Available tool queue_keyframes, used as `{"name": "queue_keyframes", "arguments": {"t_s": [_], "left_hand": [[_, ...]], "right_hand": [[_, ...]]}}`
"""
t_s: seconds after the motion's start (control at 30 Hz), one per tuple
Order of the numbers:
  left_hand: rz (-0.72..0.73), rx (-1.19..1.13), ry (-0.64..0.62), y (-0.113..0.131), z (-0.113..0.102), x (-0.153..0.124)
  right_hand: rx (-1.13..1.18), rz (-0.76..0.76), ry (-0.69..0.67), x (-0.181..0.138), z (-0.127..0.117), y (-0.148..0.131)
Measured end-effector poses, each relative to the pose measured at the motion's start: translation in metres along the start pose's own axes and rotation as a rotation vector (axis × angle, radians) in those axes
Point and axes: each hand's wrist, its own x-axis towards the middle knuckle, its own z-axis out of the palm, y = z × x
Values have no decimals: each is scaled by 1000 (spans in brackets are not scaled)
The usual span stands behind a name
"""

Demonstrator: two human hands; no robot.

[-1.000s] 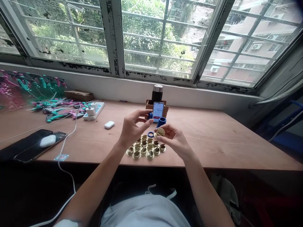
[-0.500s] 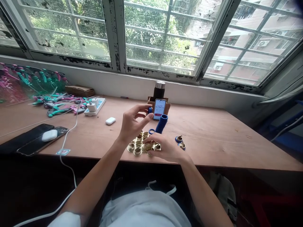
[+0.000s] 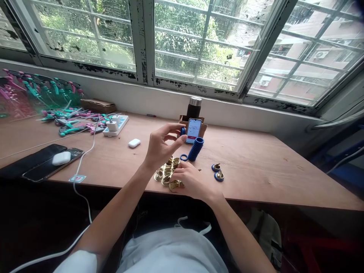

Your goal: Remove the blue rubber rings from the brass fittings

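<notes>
My left hand [image 3: 162, 146] is raised above the table and pinches a blue ring [image 3: 182, 131] between thumb and fingertips. Lower and to its right, my right hand [image 3: 193, 181] bends over a cluster of gold-coloured metal fittings [image 3: 165, 179]. Its thumb and fingers close around a fitting [image 3: 174, 185] at the front of the cluster; the hand partly covers the others. Behind my right hand a leaning stack of blue rings [image 3: 196, 149] stands beside a single blue ring [image 3: 184, 157] lying flat. To the right lie two gold fittings with blue rings around their bases [image 3: 218, 176].
A phone with a lit screen [image 3: 193, 131] leans on a cardboard holder, with a dark bottle [image 3: 194, 108] behind. At left are a white earbud case [image 3: 134, 143], a power strip [image 3: 116, 126], several pliers [image 3: 71, 123], another phone [image 3: 51, 167] and a white cable [image 3: 90, 151].
My right hand has shifted slightly left and closed around a fitting at the front of the cluster. My left hand still holds the blue ring. The camera view has tilted a little.
</notes>
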Motion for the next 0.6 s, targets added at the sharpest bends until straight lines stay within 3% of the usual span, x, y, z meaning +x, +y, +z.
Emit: {"name": "queue_keyframes", "arguments": {"t_s": [0.6], "left_hand": [[-11, 7, 0, 1, 1, 0]], "right_hand": [[-59, 14, 0, 0, 2, 3]]}}
